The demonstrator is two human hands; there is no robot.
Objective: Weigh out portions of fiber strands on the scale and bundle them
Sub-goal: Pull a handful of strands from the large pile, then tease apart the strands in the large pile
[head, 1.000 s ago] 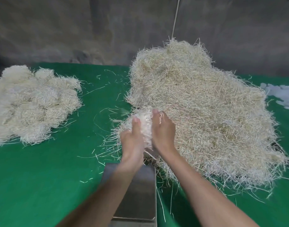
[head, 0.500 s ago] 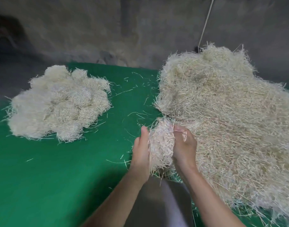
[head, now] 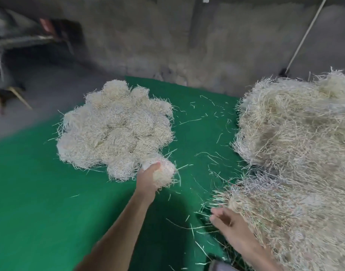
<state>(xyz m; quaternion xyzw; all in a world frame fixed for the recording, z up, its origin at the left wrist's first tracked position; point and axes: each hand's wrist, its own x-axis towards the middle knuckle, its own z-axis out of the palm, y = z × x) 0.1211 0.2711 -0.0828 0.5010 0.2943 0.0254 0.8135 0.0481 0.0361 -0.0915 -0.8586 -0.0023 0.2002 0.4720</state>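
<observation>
rough grey concrete wall [head: 167, 36] behind green mat [head: 31, 192], grey floor [head: 40, 94].

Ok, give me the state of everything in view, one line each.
Left hand: grips a bundle at the near edge of the bundle pile.
Right hand: open, at the edge of the loose heap.
Bundle pile: resting on the green cloth.
Loose heap: piled high, untied.
Green cloth: littered with stray strands.

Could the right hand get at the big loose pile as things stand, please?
Probably yes: the right hand is open beside the near edge of the loose pile, with nothing between them.
</observation>
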